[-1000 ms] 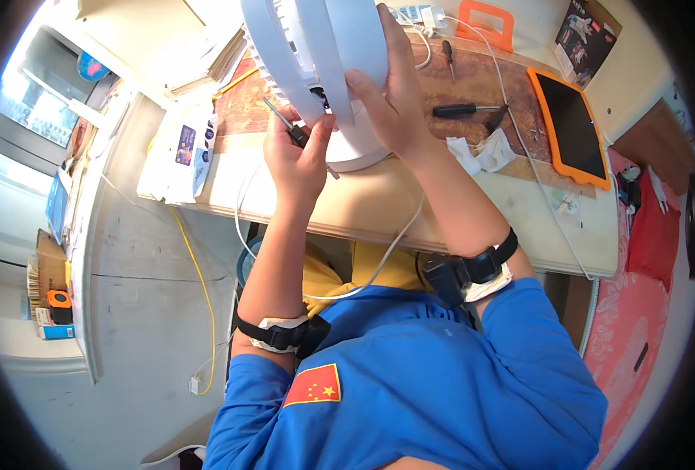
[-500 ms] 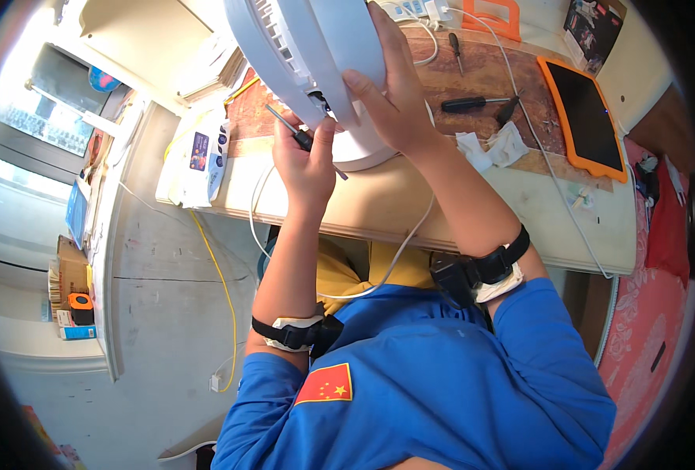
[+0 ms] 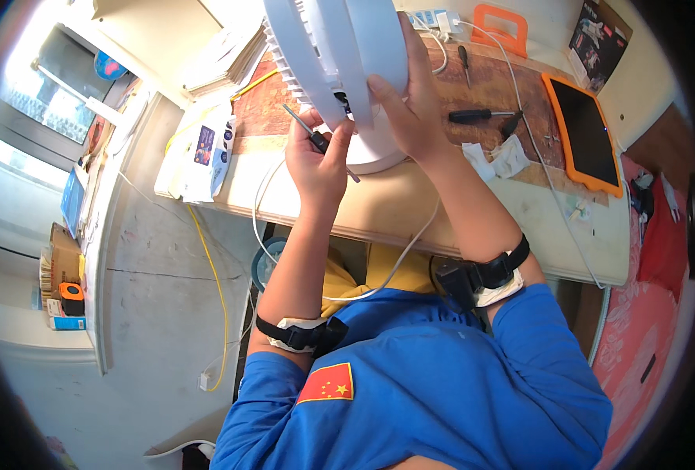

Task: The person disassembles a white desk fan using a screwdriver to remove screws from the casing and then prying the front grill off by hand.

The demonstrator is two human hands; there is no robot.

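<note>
A white fan-like appliance (image 3: pixel 343 55) with slotted vents along its left side stands tilted on a round white base (image 3: pixel 379 157) near the table's front edge. My right hand (image 3: pixel 414 106) grips its housing from the right, thumb pressed on the front. My left hand (image 3: pixel 320 160) is closed around a screwdriver (image 3: pixel 318 141) with a dark handle, its shaft pointing up and left. The left thumb tip touches the housing's lower edge, just below a small dark opening (image 3: pixel 342 102) with parts inside. What the left fingertips touch behind the housing is hidden.
Right of the appliance lie another black-handled screwdriver (image 3: pixel 477 116), crumpled white tissue (image 3: pixel 508 157) and an orange-framed tablet (image 3: pixel 586 133). A thin screwdriver (image 3: pixel 463 64) lies farther back, near a white power strip (image 3: pixel 426 19). A white cable (image 3: pixel 394 266) loops over my lap. White packets (image 3: pixel 206 157) sit at left.
The appliance and both hands appear slightly farther right and lower, as the whole view has shifted a little. Both hands keep their holds.
</note>
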